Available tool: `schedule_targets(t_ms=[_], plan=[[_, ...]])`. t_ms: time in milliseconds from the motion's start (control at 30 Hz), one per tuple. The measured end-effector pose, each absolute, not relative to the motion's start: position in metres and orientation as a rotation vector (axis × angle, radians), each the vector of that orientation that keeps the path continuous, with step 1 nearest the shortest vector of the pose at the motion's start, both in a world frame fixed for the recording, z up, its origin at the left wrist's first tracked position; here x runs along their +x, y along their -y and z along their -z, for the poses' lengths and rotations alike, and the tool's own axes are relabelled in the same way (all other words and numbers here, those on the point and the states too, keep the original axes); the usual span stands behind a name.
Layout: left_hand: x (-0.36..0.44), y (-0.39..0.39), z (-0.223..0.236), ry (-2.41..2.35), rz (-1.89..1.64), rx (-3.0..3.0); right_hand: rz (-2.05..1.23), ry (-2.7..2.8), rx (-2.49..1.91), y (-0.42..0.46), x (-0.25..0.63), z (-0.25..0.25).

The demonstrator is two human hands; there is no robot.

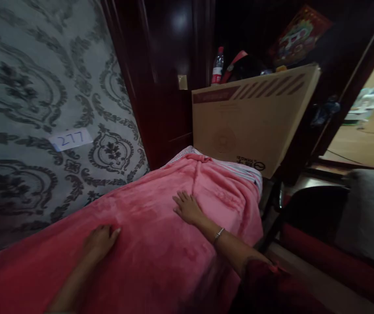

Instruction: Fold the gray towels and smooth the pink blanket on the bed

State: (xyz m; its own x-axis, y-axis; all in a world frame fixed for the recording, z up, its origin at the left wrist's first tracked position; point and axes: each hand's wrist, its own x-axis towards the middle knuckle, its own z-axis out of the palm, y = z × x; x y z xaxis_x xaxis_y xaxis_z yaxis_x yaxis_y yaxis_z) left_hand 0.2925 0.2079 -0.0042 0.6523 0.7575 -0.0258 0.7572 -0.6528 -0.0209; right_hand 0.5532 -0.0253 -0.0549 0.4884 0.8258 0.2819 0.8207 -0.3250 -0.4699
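Note:
A pink plush blanket [160, 244] is spread over a bed, with folds and a small bunched knot near its far end. My right hand [187, 208] lies flat on the middle of it, fingers spread, a thin bracelet on the wrist. Further left and nearer to me, my left hand [101, 240] rests on the blanket with its thumb apart from the fingers; some of its fingertips are hard to see. Striped bedding [239, 169] shows from under the blanket's far edge.
A large cardboard box [245, 117] stands beyond the bed's far end, with a plastic bottle [217, 67] behind its top edge. Patterned wallpaper [42, 109] with a paper label [72, 139] borders the left. At the right is a dark chair [317, 209] with grey cloth [370, 209].

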Motion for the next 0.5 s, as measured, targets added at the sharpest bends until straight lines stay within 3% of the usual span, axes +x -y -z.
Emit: schedule_targets(t_ms=[133,267,400,500], plan=[[0.377,-0.188,-0.002,0.922,0.083,-3.035,0.02,1.346,-2.062,0.027,0.572,0.056],[0.441,-0.157,0.013,0.9,0.081,-3.082,0.187,1.147,-2.0,0.073,0.629,0.047],[0.46,-0.139,0.025,0.923,0.174,-2.972,0.403,0.661,-2.112,0.165,0.702,0.044],[0.46,-0.138,0.025,0.892,0.142,-2.964,0.383,0.28,-2.241,0.22,0.74,0.052]])
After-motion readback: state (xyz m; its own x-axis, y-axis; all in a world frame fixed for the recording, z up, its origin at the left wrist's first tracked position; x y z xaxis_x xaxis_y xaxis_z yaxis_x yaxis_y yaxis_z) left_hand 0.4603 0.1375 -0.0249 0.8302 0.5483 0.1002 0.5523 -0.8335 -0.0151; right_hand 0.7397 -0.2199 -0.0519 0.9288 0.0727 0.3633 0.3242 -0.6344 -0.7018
